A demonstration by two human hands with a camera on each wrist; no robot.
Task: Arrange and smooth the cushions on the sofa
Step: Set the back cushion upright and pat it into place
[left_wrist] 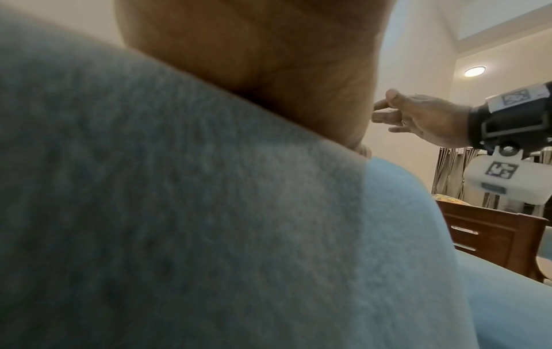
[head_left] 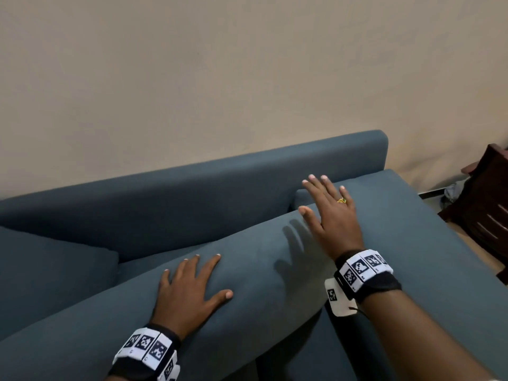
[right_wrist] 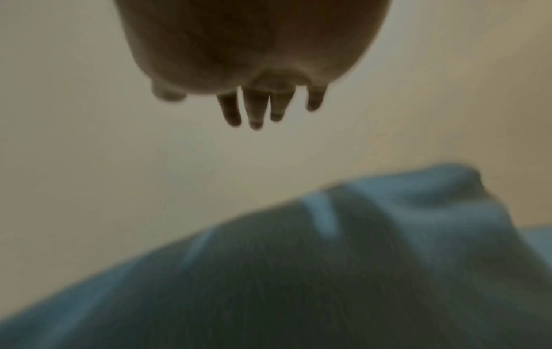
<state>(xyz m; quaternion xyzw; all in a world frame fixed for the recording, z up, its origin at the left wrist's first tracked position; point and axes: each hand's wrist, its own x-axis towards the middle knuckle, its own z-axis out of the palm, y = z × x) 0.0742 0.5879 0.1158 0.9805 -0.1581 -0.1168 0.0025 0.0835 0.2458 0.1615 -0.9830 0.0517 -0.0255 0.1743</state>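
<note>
A long blue-grey cushion [head_left: 247, 276] lies tilted across the sofa, its upper end by the backrest [head_left: 192, 193]. My left hand [head_left: 189, 287] rests flat on the cushion's middle, fingers spread. My right hand [head_left: 327, 213] hovers above the cushion's upper end with fingers straight and spread, a ring on one finger; its shadow falls on the fabric below. In the left wrist view the cushion [left_wrist: 179, 212] fills the frame, with the right hand [left_wrist: 418, 120] raised beyond it. The right wrist view shows straight fingers [right_wrist: 256, 111] above blurred cushion fabric [right_wrist: 328, 271].
Another cushion [head_left: 46, 270] lies at the left on the seat. The seat cushion [head_left: 412, 229] extends to the right. A dark wooden cabinet [head_left: 483, 204] stands past the sofa's right end. A beige wall [head_left: 220, 78] rises behind the backrest.
</note>
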